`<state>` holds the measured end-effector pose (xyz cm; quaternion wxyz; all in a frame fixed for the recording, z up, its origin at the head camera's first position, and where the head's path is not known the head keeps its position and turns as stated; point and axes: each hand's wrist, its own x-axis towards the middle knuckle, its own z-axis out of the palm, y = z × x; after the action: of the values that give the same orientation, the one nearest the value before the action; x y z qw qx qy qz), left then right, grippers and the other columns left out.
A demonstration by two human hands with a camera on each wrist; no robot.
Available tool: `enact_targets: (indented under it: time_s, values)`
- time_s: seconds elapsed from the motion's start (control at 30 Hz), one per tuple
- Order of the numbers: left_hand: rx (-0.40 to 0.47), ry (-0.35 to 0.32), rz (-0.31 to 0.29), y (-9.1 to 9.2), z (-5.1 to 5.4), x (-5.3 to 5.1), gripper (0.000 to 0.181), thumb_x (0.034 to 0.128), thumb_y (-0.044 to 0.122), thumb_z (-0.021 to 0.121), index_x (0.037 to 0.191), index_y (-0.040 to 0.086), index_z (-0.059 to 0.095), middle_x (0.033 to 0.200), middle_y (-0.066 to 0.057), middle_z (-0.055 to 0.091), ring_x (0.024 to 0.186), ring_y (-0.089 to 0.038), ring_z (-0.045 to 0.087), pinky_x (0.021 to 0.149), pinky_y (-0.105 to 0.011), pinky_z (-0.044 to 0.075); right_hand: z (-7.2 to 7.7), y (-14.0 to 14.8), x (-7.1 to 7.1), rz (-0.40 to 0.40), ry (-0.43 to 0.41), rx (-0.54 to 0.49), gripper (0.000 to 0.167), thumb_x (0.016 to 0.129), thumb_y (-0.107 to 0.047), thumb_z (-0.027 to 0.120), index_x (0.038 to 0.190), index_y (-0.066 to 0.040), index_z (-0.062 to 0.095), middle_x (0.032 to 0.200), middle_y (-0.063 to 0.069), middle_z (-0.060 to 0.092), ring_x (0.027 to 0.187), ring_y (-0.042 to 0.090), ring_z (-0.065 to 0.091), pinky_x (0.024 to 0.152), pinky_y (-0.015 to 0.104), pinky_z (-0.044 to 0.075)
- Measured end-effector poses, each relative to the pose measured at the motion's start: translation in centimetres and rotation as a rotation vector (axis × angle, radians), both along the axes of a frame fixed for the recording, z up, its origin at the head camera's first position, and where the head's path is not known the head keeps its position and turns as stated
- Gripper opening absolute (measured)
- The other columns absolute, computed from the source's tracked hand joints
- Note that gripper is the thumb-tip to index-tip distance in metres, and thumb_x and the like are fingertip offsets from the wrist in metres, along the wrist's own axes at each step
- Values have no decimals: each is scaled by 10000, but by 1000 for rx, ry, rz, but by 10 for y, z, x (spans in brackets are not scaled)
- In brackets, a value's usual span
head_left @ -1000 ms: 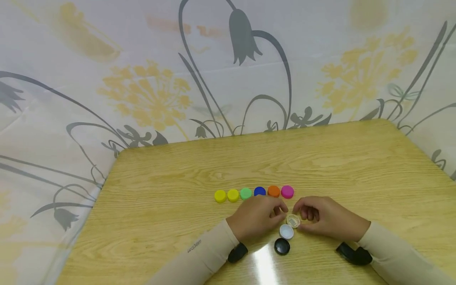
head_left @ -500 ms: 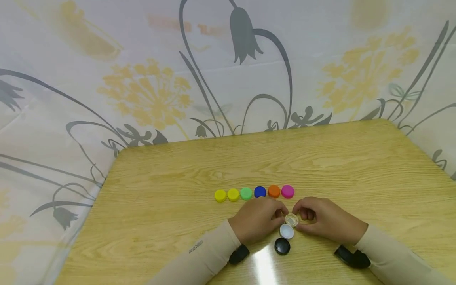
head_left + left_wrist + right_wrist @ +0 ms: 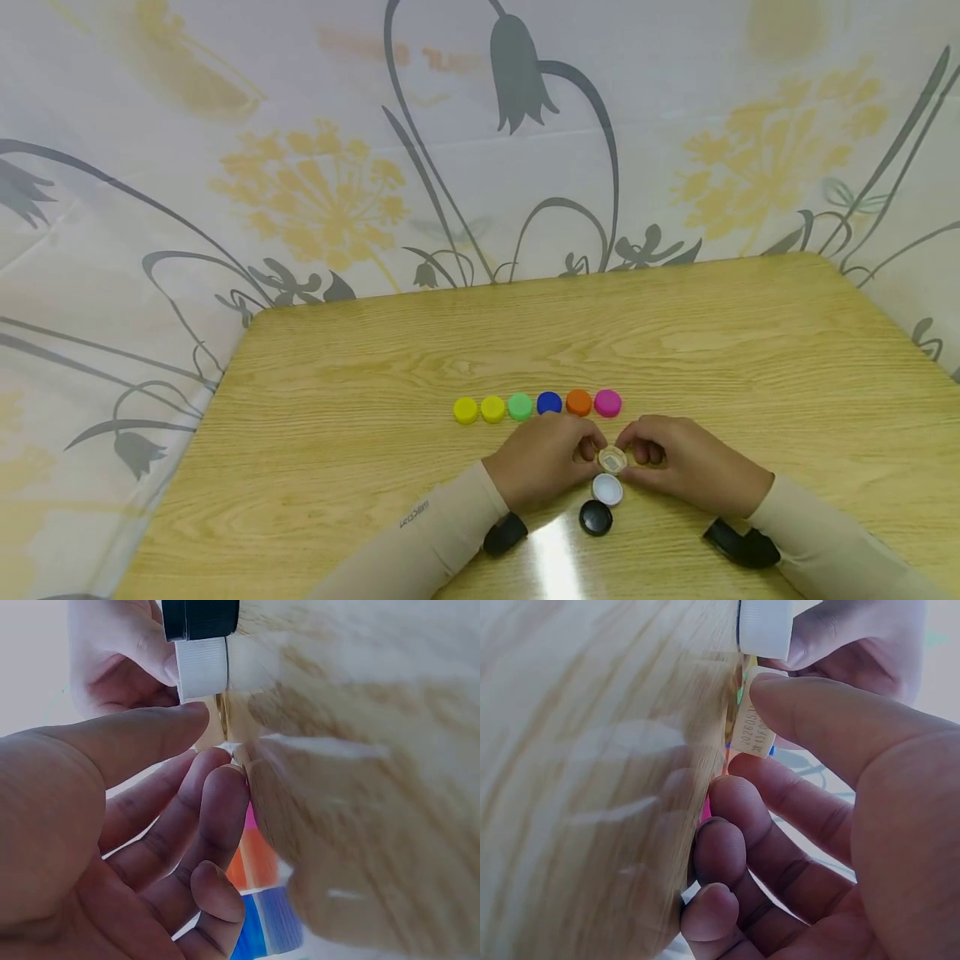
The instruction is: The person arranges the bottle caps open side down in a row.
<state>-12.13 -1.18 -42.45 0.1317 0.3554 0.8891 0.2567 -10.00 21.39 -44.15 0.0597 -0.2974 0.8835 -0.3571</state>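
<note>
Near the front of the table a beige bottle cap (image 3: 612,460), its hollow side up, is between both hands. The left hand (image 3: 543,462) pinches its left side with thumb and index finger. From the right, the right hand (image 3: 690,462) pinches it with thumb and forefinger; printed characters show on the cap's side (image 3: 756,729) in the right wrist view. A white cap (image 3: 607,490) sits directly in front of it, and a black cap (image 3: 596,517) follows, the three forming a slightly slanted column. The other fingers of both hands are loosely bent.
Behind the hands runs a row of caps: two yellow (image 3: 479,409), light green (image 3: 521,407), blue (image 3: 549,403), orange (image 3: 578,403) and pink (image 3: 608,403). The left hand partly covers the blue one. A patterned curtain (image 3: 450,167) borders the wooden table (image 3: 360,358).
The beige cap has shifted slightly left and away, and the hands have closed in on it. The white cap has slid a little to the right.
</note>
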Motion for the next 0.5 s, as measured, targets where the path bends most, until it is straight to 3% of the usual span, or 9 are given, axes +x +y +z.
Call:
enact_targets:
  time_s: [0.5]
  values:
    - [69, -63, 39, -1, -2, -1, 218, 914, 212, 746, 1096, 99, 704, 876, 93, 732, 757, 88, 583, 681, -82, 457, 1, -1, 1, -7, 1, -27, 174, 914, -293, 739, 1023, -169, 683, 826, -164, 604, 738, -39, 539, 648, 199, 502]
